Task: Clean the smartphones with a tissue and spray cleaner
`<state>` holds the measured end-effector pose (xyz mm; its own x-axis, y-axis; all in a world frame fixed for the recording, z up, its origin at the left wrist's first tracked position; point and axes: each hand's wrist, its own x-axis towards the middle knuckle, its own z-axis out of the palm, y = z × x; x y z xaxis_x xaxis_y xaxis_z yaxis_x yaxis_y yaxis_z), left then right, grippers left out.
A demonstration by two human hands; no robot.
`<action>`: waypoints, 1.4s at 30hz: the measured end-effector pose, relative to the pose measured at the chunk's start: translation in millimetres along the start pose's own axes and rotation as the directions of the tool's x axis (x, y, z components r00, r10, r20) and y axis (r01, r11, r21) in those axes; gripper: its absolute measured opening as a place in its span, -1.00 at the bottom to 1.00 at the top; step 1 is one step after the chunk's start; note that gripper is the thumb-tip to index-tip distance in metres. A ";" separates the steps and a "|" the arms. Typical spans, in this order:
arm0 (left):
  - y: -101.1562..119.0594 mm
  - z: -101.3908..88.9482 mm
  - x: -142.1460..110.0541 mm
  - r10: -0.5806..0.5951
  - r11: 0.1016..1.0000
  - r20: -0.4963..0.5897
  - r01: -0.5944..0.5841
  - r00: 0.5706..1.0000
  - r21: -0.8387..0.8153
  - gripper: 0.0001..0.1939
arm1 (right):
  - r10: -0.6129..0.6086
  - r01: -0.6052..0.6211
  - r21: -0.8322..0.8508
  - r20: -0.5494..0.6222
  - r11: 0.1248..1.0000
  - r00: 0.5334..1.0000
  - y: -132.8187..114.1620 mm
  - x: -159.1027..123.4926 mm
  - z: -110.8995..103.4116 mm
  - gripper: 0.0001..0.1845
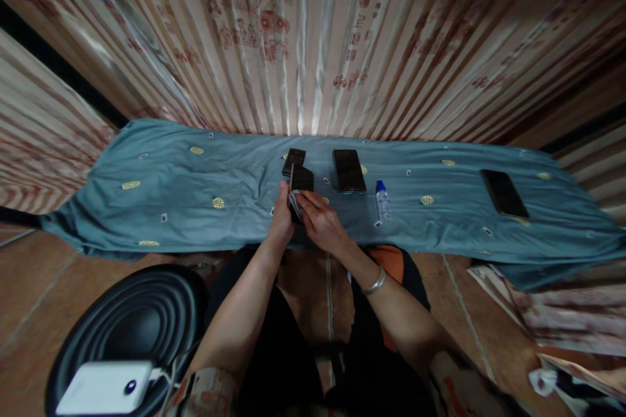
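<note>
Over the near edge of the cloth-covered table, my left hand [282, 216] is closed around a dark phone [302, 178], which it holds tilted up. My right hand [321, 221] presses a small grey cloth [295, 202] against the lower part of that phone, fingers bunched over it. Just behind the held phone lies a small dark device [294, 159], partly covered by it. A larger black phone [349, 171] rests to the right. Beside it is a clear bottle with a blue cap [383, 201], apart from both hands.
Another dark phone [505, 193] lies toward the right on the blue-green tablecloth [244, 169]. Patterned curtains [303, 45] hang behind the table. At lower left, a white power bank [105, 388] with a cable sits on a round black ridged stool [132, 326].
</note>
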<state>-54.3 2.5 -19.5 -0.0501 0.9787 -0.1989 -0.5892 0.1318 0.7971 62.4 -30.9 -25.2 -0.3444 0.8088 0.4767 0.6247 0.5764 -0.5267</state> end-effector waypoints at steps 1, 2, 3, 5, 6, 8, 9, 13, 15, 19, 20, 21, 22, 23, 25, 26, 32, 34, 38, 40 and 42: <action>0.9 -0.1 -0.1 0.025 1.000 0.006 -0.025 1.000 0.008 -0.53 | -0.009 0.009 0.001 0.000 1.000 1.000 -1.7 -0.1 0.2 -0.51; 1.5 -0.3 -0.1 0.042 0.999 0.013 -0.042 0.999 0.011 -0.52 | -0.019 0.019 0.002 0.000 1.000 1.000 -3.4 -0.2 0.4 -0.52; 1.9 -0.8 0.0 0.050 0.999 0.017 -0.050 0.999 0.009 -0.51 | -0.029 0.029 0.003 0.001 1.000 1.000 -4.9 -0.2 0.5 -0.53; 1.6 -1.9 0.4 0.055 0.998 0.013 -0.055 0.998 0.006 -0.49 | -0.042 0.042 0.008 0.003 0.999 0.999 -6.5 -0.1 0.5 -0.54; 1.0 -2.4 0.5 0.056 0.998 0.012 -0.056 0.998 0.011 -0.48 | -0.043 0.043 0.012 0.004 0.999 0.999 -6.6 0.1 0.4 -0.54; -0.8 -3.0 0.6 0.053 0.998 0.013 -0.054 0.998 0.027 -0.48 | -0.032 0.032 0.023 -0.001 0.999 1.000 -5.6 0.4 0.1 -0.52; -1.7 -3.0 0.6 0.050 0.998 0.015 -0.051 0.999 0.033 -0.48 | -0.023 0.023 0.028 -0.005 0.999 1.000 -4.8 0.5 0.0 -0.51; -2.4 -1.5 0.2 0.043 0.999 0.008 -0.043 0.999 0.022 -0.50 | -0.005 0.005 0.035 -0.016 0.999 1.000 -3.8 0.1 0.3 -0.50; 0.0 -0.2 -0.4 0.042 0.999 0.011 -0.043 0.999 0.005 -0.52 | -0.015 0.015 0.033 -0.007 0.999 1.000 -5.7 -0.8 1.1 -0.51; 7.8 1.8 -2.9 0.033 0.999 0.010 -0.033 0.999 -0.015 -0.52 | -0.049 0.048 0.041 0.026 0.998 0.998 -11.3 -2.8 3.2 -0.52; 9.6 2.1 -3.6 0.029 0.999 0.007 -0.029 1.000 -0.015 -0.50 | -0.057 0.056 0.042 0.033 0.998 0.998 -12.1 -2.8 3.5 -0.52; 11.1 2.3 -4.2 0.024 1.000 0.006 -0.024 1.000 -0.015 -0.49 | -0.065 0.064 0.041 0.037 0.997 0.997 -12.3 -2.7 3.5 -0.53; 12.2 2.4 -4.6 0.019 1.000 0.009 -0.019 1.000 -0.016 -0.49 | -0.069 0.067 0.038 0.038 0.997 0.997 -12.0 -2.2 3.4 -0.53; 12.9 2.6 -4.9 0.015 1.000 0.013 -0.015 1.000 -0.017 -0.48 | -0.067 0.066 0.033 0.036 0.997 0.997 -11.1 -1.6 3.0 -0.54; 13.2 3.1 -4.9 0.016 1.000 0.023 -0.016 1.000 -0.015 -0.46 | -0.052 0.052 0.023 0.025 0.998 0.998 -8.3 -0.1 2.1 -0.54; 13.1 3.3 -4.7 0.019 1.000 0.028 -0.019 0.999 -0.012 -0.46 | -0.042 0.042 0.017 0.018 0.999 0.999 -6.9 0.4 1.7 -0.54; 14.2 3.0 -3.8 0.018 1.000 0.010 -0.018 1.000 0.000 -0.43 | -0.079 0.079 0.013 0.005 0.997 0.997 -10.3 -1.0 1.3 -0.55; 16.3 2.3 -3.9 0.020 1.000 0.001 -0.020 1.000 -0.011 -0.43 | -0.101 0.100 0.038 0.012 0.994 0.995 -14.9 -1.9 1.4 -0.55; 20.0 2.2 -4.1 0.033 0.998 -0.005 -0.033 0.999 -0.048 -0.43 | -0.110 0.107 0.073 0.031 0.992 0.993 -17.2 -0.6 0.3 -0.55; 20.9 3.4 -4.1 0.037 0.997 -0.007 -0.038 0.999 -0.072 -0.44 | -0.087 0.085 0.065 0.030 0.994 0.996 -13.0 0.8 -0.1 -0.55; 21.6 5.2 -4.4 0.042 0.995 -0.007 -0.042 0.999 -0.085 -0.44 | -0.047 0.046 0.051 0.017 0.998 0.999 -7.4 1.7 0.2 -0.55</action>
<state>-62.6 1.8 1.6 -0.0803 0.9822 -0.1697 -0.6532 0.0767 0.7533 57.1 -33.7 -20.6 -0.3853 0.7824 0.4892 0.5713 0.6186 -0.5394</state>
